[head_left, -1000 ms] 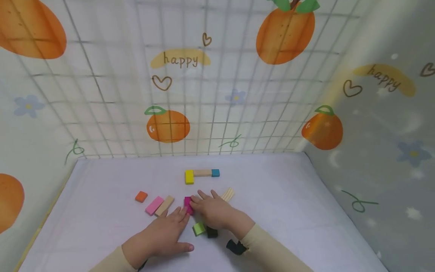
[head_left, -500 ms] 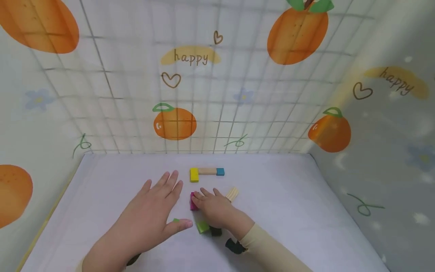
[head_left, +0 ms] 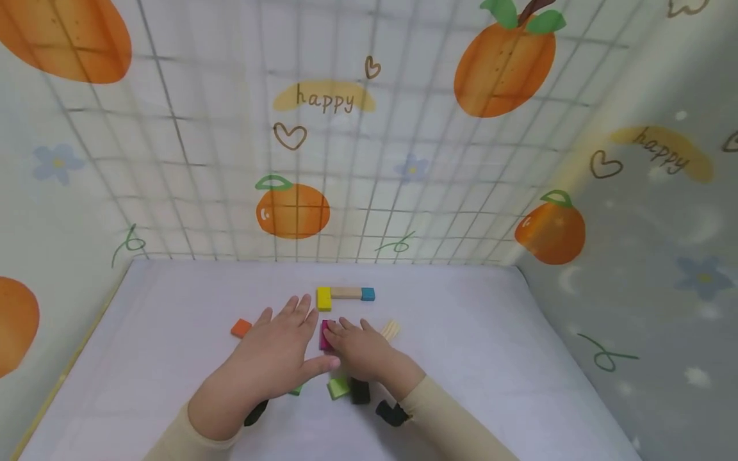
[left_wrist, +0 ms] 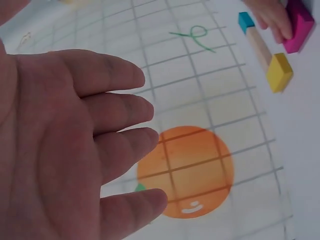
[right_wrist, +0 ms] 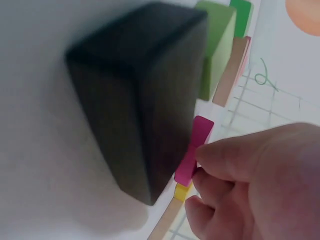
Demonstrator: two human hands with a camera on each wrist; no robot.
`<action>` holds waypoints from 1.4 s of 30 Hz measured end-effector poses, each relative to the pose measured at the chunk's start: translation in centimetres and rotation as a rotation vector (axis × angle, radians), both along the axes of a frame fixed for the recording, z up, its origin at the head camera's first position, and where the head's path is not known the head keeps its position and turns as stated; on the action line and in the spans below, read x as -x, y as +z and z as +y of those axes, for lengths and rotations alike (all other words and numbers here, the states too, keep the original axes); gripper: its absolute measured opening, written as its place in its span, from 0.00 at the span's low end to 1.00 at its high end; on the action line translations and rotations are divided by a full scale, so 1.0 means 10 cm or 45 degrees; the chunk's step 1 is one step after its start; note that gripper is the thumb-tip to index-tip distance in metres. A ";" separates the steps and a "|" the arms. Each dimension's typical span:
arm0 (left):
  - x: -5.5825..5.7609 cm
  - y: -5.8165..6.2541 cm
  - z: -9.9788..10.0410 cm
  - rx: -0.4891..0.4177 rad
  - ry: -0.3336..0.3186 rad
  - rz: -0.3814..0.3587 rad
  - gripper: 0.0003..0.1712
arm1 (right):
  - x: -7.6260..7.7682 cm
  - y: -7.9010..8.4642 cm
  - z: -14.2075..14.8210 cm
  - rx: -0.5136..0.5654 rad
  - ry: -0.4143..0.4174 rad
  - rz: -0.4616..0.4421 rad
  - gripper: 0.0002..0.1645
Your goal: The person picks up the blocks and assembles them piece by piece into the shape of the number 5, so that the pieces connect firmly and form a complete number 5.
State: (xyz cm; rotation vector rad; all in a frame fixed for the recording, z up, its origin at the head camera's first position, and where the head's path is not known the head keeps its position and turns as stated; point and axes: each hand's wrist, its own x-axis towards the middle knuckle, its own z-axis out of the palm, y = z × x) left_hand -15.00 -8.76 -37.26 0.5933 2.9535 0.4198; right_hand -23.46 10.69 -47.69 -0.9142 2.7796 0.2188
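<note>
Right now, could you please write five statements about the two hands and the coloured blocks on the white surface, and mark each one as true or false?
1. The right hand touches the magenta rectangular block. True.
2. The left hand grips the magenta rectangular block. False: its fingers are outstretched and it holds nothing.
3. In the head view, a pale wooden bar lies between the yellow rectangular block and the small blue block. True.
4. The black rectangular block lies farther from the person than the yellow one. False: it lies nearer.
5. In the head view, the small orange block is left of the left hand. True.
</note>
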 end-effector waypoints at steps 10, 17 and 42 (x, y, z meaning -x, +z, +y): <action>0.15 -0.20 0.05 0.052 0.030 -0.043 0.55 | 0.03 -0.01 0.02 0.042 -0.038 -0.006 0.41; 0.34 -0.44 0.04 0.067 0.034 -0.076 0.55 | 0.02 0.05 0.04 0.032 0.007 0.019 0.44; 1.45 -0.96 0.32 0.023 -0.138 -0.200 0.52 | 0.00 -0.05 0.04 0.060 0.221 0.169 0.32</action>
